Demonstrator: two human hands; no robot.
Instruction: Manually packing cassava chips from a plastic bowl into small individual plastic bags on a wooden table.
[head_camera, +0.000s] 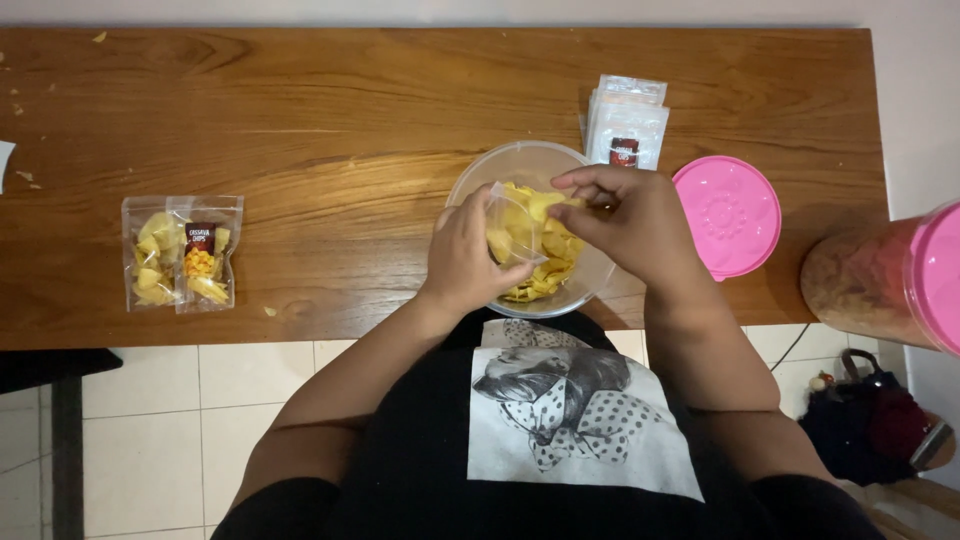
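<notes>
— Wooden table, long and brown, running left to right above a white tiled floor; what sits on it?

— Near its front edge stands a clear plastic bowl with yellow chips inside. The person's hands meet over it.

— What does the left hand hold?

— A small clear pouch, pinched at its lower left side between thumb and fingers. The hand is closed on it. The pouch stands up out of the grip, long axis roughly upright in the picture with a slight tilt, and its open mouth seems to face up and to the right, towards the other hand.

— And the right hand?

— Its fingertips are drawn together on a yellow chip just at the pouch's mouth. The chip is flat and pale yellow; how far it has entered the pouch cannot be told.

— How does the pouch look?

— Transparent, glossy, with chips showing through its lower part.

— Anything else about?

— Two filled pouches with small dark labels lie well to the left. A stack of empty pouches lies behind the bowl, a pink lid just to its right, and a pink-lidded jar at the right edge.
</notes>
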